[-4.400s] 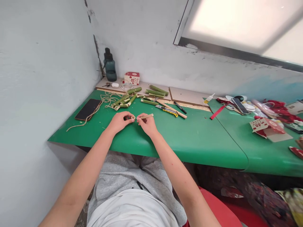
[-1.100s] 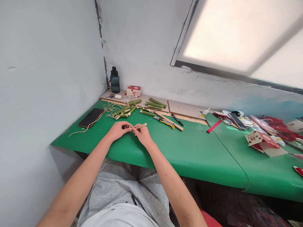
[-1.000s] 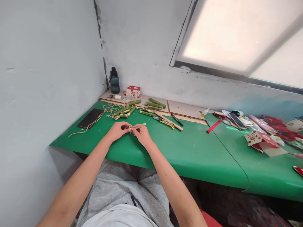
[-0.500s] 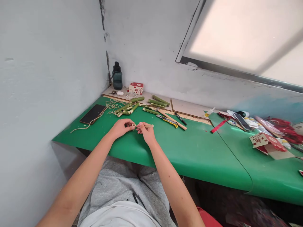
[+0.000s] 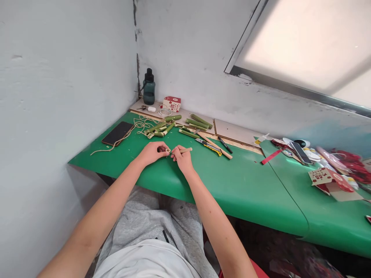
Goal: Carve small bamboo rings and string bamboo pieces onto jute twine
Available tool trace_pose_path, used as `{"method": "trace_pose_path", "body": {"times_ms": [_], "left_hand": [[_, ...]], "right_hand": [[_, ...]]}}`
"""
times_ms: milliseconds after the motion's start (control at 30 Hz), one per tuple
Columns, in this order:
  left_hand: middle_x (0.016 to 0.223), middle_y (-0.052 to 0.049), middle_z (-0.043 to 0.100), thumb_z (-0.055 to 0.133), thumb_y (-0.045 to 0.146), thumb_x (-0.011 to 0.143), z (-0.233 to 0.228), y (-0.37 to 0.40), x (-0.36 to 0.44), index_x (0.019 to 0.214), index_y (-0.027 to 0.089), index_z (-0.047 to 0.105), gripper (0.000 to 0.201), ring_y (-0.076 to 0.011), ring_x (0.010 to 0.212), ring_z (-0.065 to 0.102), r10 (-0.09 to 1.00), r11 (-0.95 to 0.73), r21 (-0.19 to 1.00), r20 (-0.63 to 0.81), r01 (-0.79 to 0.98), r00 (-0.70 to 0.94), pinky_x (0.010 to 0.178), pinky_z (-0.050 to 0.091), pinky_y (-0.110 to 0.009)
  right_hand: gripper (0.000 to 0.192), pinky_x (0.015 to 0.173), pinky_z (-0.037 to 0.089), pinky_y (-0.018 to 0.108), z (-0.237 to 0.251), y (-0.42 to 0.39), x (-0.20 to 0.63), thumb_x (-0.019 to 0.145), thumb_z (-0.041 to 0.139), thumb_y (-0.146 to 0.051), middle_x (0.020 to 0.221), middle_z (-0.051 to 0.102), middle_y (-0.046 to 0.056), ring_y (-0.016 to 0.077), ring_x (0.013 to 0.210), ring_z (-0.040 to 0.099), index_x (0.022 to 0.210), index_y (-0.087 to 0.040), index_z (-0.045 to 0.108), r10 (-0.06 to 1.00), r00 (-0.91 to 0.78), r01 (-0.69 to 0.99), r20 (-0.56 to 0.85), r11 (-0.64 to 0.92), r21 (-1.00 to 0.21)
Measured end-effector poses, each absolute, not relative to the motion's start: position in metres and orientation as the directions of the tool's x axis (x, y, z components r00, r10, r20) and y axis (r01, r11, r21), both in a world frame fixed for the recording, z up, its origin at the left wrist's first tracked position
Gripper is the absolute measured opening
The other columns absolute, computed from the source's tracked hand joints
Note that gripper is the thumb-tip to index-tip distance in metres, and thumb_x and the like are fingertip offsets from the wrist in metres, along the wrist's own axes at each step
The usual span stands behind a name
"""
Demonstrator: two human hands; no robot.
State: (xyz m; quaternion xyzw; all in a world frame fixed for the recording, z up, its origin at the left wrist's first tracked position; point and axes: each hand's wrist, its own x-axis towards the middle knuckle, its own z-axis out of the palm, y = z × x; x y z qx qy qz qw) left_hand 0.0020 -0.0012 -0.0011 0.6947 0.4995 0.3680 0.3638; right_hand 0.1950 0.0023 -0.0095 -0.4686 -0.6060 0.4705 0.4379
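While my left hand (image 5: 152,153) pinches a small ring (image 5: 167,150), my right hand (image 5: 182,159) clamps a stick (image 5: 183,150). The stick lies level, its long axis left-right, tip toward the ring; both wrists rest on the table (image 5: 237,181).

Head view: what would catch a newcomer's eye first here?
The two bare hands meet at the near edge of the green table: the left hand pinches a small bamboo ring, and the right hand holds a thin pale stick against it. Behind them lie cut green bamboo pieces with tangled string, and a dark phone to the left.
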Motion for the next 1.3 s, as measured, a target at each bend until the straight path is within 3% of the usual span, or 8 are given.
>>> {"method": "trace_pose_path", "body": {"times_ms": [233,467,700,967,1300], "left_hand": [[0.086,-0.003,0.077,0.076,0.042,0.083,0.0021,-0.0039,0.0024,0.096,0.022,0.076,0.024,-0.0208,0.08,0.068,0.958,-0.255,0.843,0.156,0.473,0.239,0.075,0.051,-0.032],[0.094,-0.003,0.077,0.065,0.034,0.087,0.0074,-0.0073,0.0046,0.102,0.023,0.076,0.021,-0.0209,0.083,0.067,0.946,-0.306,0.79,0.188,0.532,0.265,0.078,0.051,-0.033],[0.109,-0.004,0.075,0.059,0.018,0.08,-0.0018,-0.0022,0.0014,0.116,0.021,0.069,0.038,-0.0183,0.081,0.066,0.948,-0.312,0.76,0.206,0.57,0.243,0.079,0.051,-0.032],[0.102,-0.003,0.077,0.06,0.019,0.08,0.0028,-0.0046,0.0027,0.101,0.023,0.072,0.025,-0.0202,0.083,0.068,0.941,-0.331,0.732,0.204,0.596,0.271,0.077,0.05,-0.032],[0.1,-0.004,0.078,0.063,0.022,0.083,0.0015,-0.005,0.0021,0.096,0.023,0.075,0.017,-0.0229,0.088,0.069,0.939,-0.337,0.707,0.204,0.622,0.277,0.079,0.051,-0.034]], "right_hand": [[0.036,0.053,0.043,0.027,-0.0129,0.0035,0.1947,0.095,0.054,-0.051,0.065,0.063,0.0,0.0117,0.051,0.052,0.076,-0.022,0.06,0.977,-0.173,0.153,0.121,0.148,-0.977],[0.04,0.054,0.044,0.027,-0.0112,-0.0015,0.1972,0.096,0.054,-0.057,0.066,0.064,0.0,0.0126,0.052,0.054,0.079,-0.022,0.063,0.979,-0.156,0.145,0.134,0.157,-0.977],[0.041,0.057,0.04,0.028,-0.0067,-0.0044,0.2005,0.097,0.054,-0.057,0.061,0.061,0.0,0.0152,0.058,0.054,0.077,-0.023,0.065,0.982,-0.095,0.215,0.161,0.178,-0.96],[0.04,0.054,0.04,0.028,-0.0059,-0.0036,0.1993,0.096,0.055,-0.058,0.063,0.062,-0.001,0.014,0.054,0.052,0.078,-0.023,0.065,0.984,-0.11,0.238,0.142,0.165,-0.957],[0.037,0.054,0.039,0.028,-0.0102,0.0,0.2003,0.093,0.058,-0.052,0.058,0.06,-0.001,0.0147,0.054,0.051,0.072,-0.023,0.063,0.989,-0.089,0.277,0.12,0.14,-0.951]]}}
